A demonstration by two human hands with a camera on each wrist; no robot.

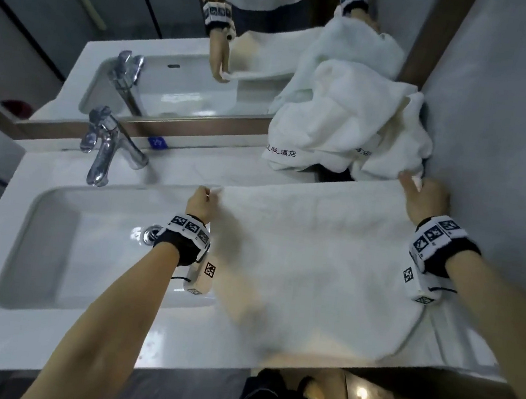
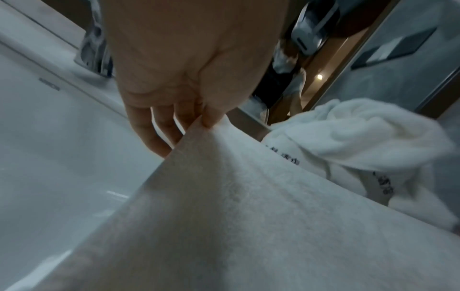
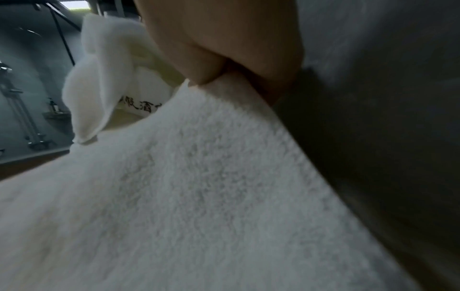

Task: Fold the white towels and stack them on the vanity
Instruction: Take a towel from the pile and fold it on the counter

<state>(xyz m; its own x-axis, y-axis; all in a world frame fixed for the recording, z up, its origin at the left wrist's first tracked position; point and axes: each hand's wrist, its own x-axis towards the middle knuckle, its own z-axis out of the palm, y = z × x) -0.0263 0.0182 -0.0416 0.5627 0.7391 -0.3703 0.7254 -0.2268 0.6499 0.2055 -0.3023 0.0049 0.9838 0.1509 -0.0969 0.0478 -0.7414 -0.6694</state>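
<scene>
Both hands, left hand (image 1: 199,199) and right hand (image 1: 422,197), pinch the towel's (image 1: 314,256) far corners mid-frame; I'd keep it taut and match edges before folding on the worktop (image 1: 34,353).

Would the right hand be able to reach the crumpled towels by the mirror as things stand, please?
Probably yes: the right hand lies just beside the crumpled towels with nothing between, but its grip is on the spread towel, so it must let go first.
</scene>
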